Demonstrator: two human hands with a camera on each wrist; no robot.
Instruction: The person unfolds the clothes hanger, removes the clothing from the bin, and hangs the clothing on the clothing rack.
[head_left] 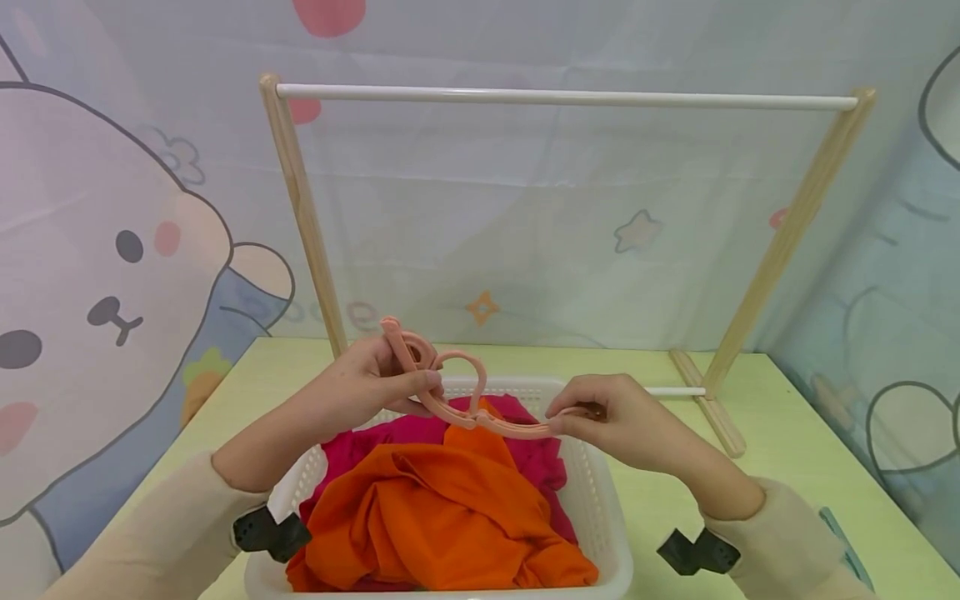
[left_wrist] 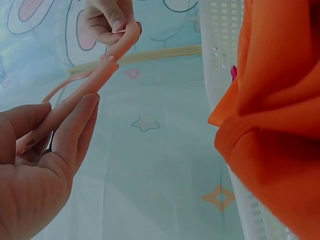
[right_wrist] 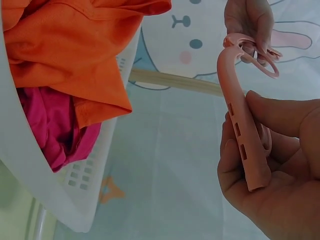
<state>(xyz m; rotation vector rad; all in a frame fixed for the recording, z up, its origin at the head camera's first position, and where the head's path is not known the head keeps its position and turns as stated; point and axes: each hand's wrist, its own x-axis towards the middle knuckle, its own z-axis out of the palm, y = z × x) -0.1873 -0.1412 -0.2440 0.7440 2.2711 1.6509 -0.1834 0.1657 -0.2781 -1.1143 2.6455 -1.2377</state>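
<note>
A pink plastic clothes hanger [head_left: 517, 428] with a curved hook is held up above a white basket [head_left: 611, 517]. My left hand [head_left: 360, 383] grips one arm of the hanger, and my right hand [head_left: 611, 417] pinches the other arm. From the right wrist view, small slots show along the hanger arm [right_wrist: 235, 120] in the right hand's fingers. Below the hands, crumpled orange cloth [head_left: 435, 508] lies in the basket on top of magenta cloth [head_left: 543, 467]. Neither hand touches the cloth.
Behind the basket stands a rack with wooden legs [head_left: 795, 225] and a white top bar [head_left: 562, 97]. A teal strip-like object [head_left: 846, 546] lies on the pale yellow-green table [head_left: 795, 425], partly hidden by the right sleeve. A printed curtain [head_left: 487, 208] hangs at the back.
</note>
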